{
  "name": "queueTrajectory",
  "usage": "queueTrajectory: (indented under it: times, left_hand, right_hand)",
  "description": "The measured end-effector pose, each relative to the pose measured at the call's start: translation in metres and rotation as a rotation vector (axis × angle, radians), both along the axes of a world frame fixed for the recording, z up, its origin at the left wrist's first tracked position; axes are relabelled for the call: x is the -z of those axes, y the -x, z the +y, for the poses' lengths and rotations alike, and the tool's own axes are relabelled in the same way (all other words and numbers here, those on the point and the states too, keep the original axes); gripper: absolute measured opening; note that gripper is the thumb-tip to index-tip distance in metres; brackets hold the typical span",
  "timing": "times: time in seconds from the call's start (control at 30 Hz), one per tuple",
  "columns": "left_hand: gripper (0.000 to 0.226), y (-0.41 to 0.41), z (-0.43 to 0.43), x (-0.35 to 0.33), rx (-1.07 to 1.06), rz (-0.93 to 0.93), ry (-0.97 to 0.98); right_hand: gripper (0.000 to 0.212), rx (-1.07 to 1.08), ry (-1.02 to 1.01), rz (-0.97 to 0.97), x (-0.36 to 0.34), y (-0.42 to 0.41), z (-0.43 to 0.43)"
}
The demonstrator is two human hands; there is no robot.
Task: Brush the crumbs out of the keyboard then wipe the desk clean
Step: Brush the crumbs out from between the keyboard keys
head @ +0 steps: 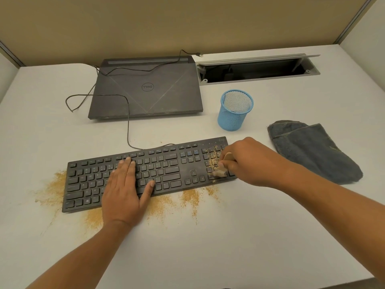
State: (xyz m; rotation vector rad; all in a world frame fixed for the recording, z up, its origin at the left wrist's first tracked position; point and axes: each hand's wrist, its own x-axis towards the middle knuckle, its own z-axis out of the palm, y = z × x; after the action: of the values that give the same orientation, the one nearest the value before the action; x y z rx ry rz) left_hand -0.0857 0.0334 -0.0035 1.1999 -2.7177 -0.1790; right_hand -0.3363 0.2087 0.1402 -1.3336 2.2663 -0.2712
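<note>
Resting flat on a long, matte black plastic keyboard [166, 170], the left hand [125, 190] has its fingers straight and close together, holding nothing, with its palm over the letter keys. Gritty tan crumbs [187, 196] lie in sandy fans on the smooth white desk [208, 247] along the keyboard's near edge and off its 9 o'clock end, and they speckle the number pad. The right hand [248, 161] is curled around a small brush [220, 173] with a pale wooden handle and blurred, light bristles, which touch the number pad's near corner. From the left hand, the brush lies at 3 o'clock, beyond the arrow keys. Its bristles point toward 7 o'clock and its handle toward 1 o'clock. The keyboard's long axis runs nearly from 9 to 3 o'clock, with the right end tipped slightly away. A rumpled grey-blue terry cloth [312, 155] lies at 3 o'clock of the right hand, apart from it.
</note>
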Motion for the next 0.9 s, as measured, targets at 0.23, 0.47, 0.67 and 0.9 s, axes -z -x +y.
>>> queueTrajectory:
  times: [0.23,0.47,0.67,0.9]
  left_hand:
    - [0.081,0.000,0.000,0.000,0.002,-0.010,-0.001]
    - [0.082,0.000,0.000,0.000,0.000,-0.011,-0.010]
    - [0.083,0.000,-0.001,0.001,0.004,-0.014,-0.015]
    - [0.084,0.000,-0.001,0.001,0.002,-0.015,-0.016]
  right_hand:
    - [0.025,-0.028,-0.058,0.127,0.000,-0.005,-0.012]
    - [0.027,-0.031,-0.059,-0.024,-0.002,-0.012,-0.010]
    - [0.029,-0.010,0.050,0.024,0.003,-0.014,0.001]
    - [0.034,0.319,0.194,0.093,0.022,-0.009,0.026]
